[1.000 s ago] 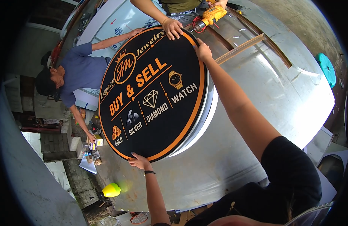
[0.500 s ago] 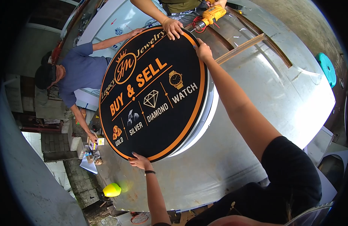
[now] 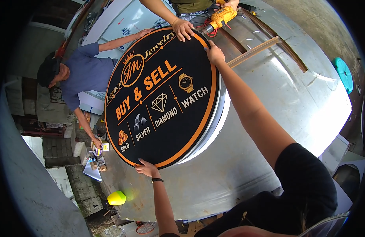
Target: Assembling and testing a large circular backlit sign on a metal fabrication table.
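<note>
A large round sign (image 3: 170, 138) stands tilted on a metal table. Its face is black with an orange border, orange and white lettering and small pictures, and its side is white. My left hand (image 3: 147, 169) grips the lower rim, with fingers over the face. At the upper right, my right hand (image 3: 216, 53) holds the rim. Beside it, a co-worker's hand (image 3: 183, 29) presses on the sign's top edge. That person's other hand holds a yellow power drill (image 3: 224, 16), its chuck close to the rim; the bit's tip is hidden.
Another person in a blue shirt (image 3: 87, 75) touches the sign's far left edge and reaches toward small boxes (image 3: 105, 147). A yellow-green rounded object (image 3: 116, 198) sits at the table's (image 3: 198, 193) near left edge. A metal bar (image 3: 253, 51) lies at right, a teal stool (image 3: 343, 75) beyond.
The drill's chuck has come closer to the sign's rim, and its bit no longer shows. The person in blue has tilted their head slightly. My hands keep their places on the sign.
</note>
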`<state>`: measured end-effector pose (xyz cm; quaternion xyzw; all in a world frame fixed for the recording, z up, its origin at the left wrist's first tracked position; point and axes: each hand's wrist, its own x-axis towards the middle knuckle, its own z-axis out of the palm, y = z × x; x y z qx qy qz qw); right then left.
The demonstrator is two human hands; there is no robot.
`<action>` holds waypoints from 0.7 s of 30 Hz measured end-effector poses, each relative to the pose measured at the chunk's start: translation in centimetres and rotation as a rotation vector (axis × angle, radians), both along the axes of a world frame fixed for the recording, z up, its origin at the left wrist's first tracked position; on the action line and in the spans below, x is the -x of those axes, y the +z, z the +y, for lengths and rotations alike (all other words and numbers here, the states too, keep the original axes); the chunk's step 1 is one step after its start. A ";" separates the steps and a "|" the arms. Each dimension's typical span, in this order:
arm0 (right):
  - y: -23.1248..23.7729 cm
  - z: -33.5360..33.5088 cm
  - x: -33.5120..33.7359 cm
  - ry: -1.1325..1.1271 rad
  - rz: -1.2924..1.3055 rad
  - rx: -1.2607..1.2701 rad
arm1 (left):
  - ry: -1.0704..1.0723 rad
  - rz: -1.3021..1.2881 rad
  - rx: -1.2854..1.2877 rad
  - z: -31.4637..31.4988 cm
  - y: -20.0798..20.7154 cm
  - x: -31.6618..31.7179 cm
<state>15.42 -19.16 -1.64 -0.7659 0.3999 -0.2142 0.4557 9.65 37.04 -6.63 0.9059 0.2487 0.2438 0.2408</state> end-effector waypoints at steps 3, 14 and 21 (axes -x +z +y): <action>0.2 0.1 0.1 0.005 0.011 -0.018 | 0.001 -0.005 0.010 -0.1 0.2 0.1; 0.1 0.2 -0.1 0.005 0.012 0.003 | 0.024 -0.008 -0.037 0.5 -0.2 -0.3; -0.2 0.1 0.1 -0.006 -0.007 0.072 | 0.019 0.007 -0.028 0.0 0.0 0.0</action>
